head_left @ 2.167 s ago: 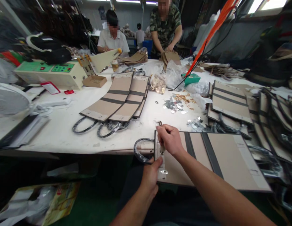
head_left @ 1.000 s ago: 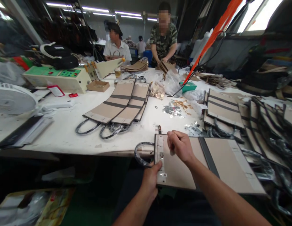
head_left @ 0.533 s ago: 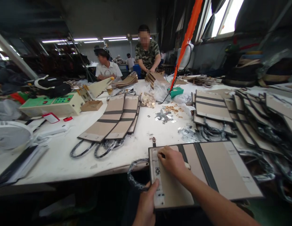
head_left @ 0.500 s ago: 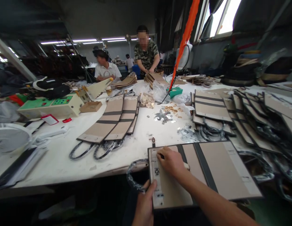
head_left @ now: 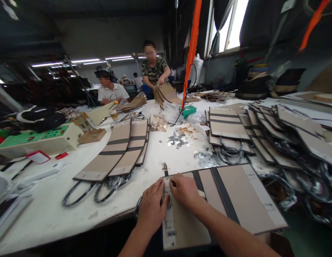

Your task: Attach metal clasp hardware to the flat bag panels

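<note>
A flat beige bag panel (head_left: 235, 192) with dark straps across it lies at the table's front edge, partly overhanging. My left hand (head_left: 152, 205) is closed on its left edge near the top corner, with the thumb over the whitish end strip. Beside it, my right hand (head_left: 185, 189) is curled shut on the same strip. A pale end sticks out behind that fist; the rest of what it grips is hidden. A dark tab with a metal clasp (head_left: 165, 167) extends past the panel's far edge. The panel's plastic-wrapped handle is mostly behind my left hand.
Similar panels (head_left: 117, 146) with wrapped handles lie left, and more stacks (head_left: 227, 123) lie right. Silvery metal plates (head_left: 178, 140) and gold-coloured pieces (head_left: 187, 130) are scattered mid-table. A green-topped machine (head_left: 59, 139) stands left. Across the table, a person in camouflage (head_left: 155, 73) handles brown sheets.
My left hand has moved from the panel's lower left edge up beside my right hand. My right hand stays on the end strip. The person opposite has lifted the brown sheets.
</note>
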### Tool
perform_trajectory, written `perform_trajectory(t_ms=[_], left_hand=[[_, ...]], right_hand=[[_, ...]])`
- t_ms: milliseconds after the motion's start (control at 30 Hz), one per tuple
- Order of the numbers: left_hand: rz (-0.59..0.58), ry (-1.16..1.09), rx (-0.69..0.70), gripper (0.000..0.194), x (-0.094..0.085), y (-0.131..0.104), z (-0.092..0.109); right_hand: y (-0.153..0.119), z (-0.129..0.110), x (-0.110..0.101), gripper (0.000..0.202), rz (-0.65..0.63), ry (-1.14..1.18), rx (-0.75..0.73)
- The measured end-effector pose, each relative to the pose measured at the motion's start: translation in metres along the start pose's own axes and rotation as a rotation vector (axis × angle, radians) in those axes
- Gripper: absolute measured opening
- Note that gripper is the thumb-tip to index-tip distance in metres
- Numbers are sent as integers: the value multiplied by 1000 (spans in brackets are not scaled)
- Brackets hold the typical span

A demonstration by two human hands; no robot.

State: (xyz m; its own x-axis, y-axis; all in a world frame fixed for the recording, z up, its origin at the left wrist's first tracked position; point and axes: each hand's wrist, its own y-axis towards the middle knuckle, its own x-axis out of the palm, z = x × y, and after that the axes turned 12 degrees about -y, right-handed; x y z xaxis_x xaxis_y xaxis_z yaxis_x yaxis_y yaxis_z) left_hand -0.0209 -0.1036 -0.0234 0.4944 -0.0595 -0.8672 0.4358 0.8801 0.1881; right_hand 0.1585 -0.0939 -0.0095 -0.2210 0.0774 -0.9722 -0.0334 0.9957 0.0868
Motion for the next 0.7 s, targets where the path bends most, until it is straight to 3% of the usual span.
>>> perform_trajectory(t_ms=[200, 700], left_hand=[[-39, 97, 19, 49, -2, 6, -11], [15, 163, 102, 46, 8, 6, -26]], right_hand=[[-4, -5, 11, 18, 47, -18, -31], [1, -13, 12, 15, -57, -65, -65]])
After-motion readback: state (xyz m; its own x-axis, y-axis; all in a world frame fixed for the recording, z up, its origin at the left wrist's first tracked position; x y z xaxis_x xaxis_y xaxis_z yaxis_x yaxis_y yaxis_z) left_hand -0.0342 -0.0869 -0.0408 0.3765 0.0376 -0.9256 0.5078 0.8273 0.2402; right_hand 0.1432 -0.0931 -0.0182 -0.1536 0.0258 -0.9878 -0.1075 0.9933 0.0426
